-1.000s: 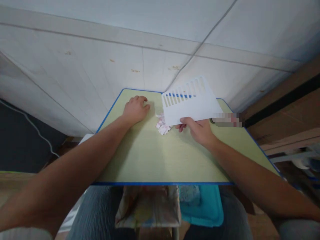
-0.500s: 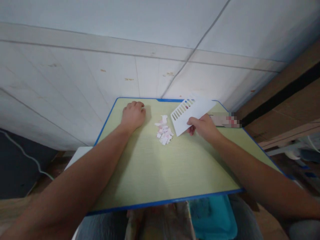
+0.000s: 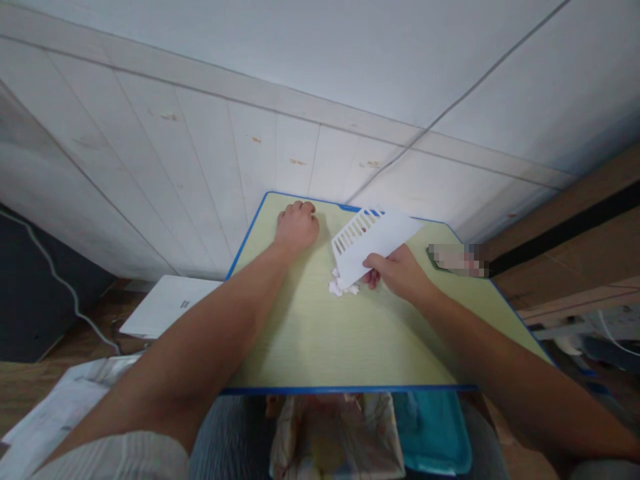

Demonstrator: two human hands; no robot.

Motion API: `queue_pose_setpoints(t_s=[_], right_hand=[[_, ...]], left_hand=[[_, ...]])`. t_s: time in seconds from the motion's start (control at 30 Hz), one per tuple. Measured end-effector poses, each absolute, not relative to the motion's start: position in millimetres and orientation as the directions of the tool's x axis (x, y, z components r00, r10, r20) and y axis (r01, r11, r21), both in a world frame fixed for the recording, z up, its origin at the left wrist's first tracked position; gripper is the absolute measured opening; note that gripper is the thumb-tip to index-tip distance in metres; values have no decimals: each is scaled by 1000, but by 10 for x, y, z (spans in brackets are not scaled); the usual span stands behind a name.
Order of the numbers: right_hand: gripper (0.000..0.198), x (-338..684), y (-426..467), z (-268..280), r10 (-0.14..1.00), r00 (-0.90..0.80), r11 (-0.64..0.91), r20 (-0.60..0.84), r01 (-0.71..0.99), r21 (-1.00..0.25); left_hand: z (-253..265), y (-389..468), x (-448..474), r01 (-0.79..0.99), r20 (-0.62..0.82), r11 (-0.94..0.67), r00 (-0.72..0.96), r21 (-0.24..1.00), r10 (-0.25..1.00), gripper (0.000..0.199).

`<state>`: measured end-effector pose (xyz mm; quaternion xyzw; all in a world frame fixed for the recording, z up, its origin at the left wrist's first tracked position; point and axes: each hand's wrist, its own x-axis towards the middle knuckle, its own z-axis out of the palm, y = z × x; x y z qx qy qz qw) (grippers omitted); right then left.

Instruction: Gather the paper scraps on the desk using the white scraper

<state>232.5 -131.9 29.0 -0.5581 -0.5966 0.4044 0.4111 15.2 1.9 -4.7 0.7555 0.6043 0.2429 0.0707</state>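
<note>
My right hand pinches a white card between thumb and fingers, the card tilted up from the table. A row of rectangular slots runs along the card's upper left edge. Its lower corner is over a small pile of torn paper scraps, covering most of them. Whether card and scraps touch, I cannot tell. On the far left part of the table rests my left hand, back upward, fingers curled in and fingertips hidden. Nothing shows in it.
The pale yellow table has a blue rim and stands against a white panelled wall. A phone-like object, partly blurred out, lies at its right edge. Below the front edge are a lined bin and a turquoise tub. A white laptop-like slab sits left.
My right hand has moved the white card leftward over the paper scraps, which were beside it and in full sight before. My left hand stays on the table. The view has shifted left.
</note>
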Motion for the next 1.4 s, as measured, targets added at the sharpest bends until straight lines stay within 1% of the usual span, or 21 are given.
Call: queue_pose_setpoints(t_s=[0.07, 0.1, 0.2, 0.27, 0.33, 0.43, 0.5, 0.57, 0.7, 0.87, 0.97, 1.07, 1.17, 1.23, 1.4], right_hand=[[18, 2307, -1297, 256, 999, -36, 19, 6, 357, -934], [18, 2332, -1288, 248, 1000, -5, 4, 3, 361, -933], [20, 2496, -1282, 287, 994, 106, -14, 24, 342, -940], [22, 2601, -1300, 353, 989, 136, 9, 57, 332, -943], [24, 2644, -1334, 412, 989, 100, 72, 112, 333, -940], [31, 2580, -1406, 416, 980, -62, 199, 189, 340, -919], [35, 2499, -1460, 359, 965, -175, 246, 197, 333, -910], [37, 2435, -1511, 286, 954, -227, 268, 197, 343, -900], [40, 2443, -1591, 209, 950, -234, 285, 207, 379, -880], [44, 2554, -1661, 187, 948, -208, 304, 240, 370, -878], [46, 2575, -1665, 133, 945, -204, 321, 257, 412, -853], [50, 2559, -1654, 91, 932, -176, 362, 316, 456, -813], [48, 2494, -1663, 88, 916, -158, 399, 370, 470, -788], [46, 2435, -1683, 97, 913, -184, 406, 363, 468, -785], [46, 2404, -1744, 140, 925, -271, 367, 266, 457, -810]], left_hand=[[-33, 7, 155, 875, 283, -264, 155, 405, 947, 44], [-30, 4, 157, 874, 282, -267, 158, 405, 946, 44], [-32, 8, 168, 872, 279, -275, 168, 405, 945, 45], [-42, 18, 175, 873, 279, -275, 168, 404, 945, 44], [-51, 28, 180, 876, 280, -269, 163, 399, 946, 44], [-54, 32, 178, 881, 280, -268, 164, 390, 946, 44], [-52, 28, 172, 881, 279, -270, 166, 389, 946, 44], [-54, 26, 165, 880, 284, -273, 167, 390, 944, 44], [-73, 38, 156, 881, 289, -277, 171, 383, 942, 43], [-112, 81, 151, 884, 315, -282, 165, 372, 935, 42], [-136, 110, 149, 881, 323, -284, 162, 379, 932, 40], [-151, 130, 149, 875, 330, -285, 156, 391, 931, 39], [-155, 131, 149, 871, 333, -287, 154, 398, 930, 38], [-151, 128, 149, 868, 328, -289, 158, 403, 932, 36], [-148, 140, 163, 868, 310, -275, 149, 414, 939, 36]])
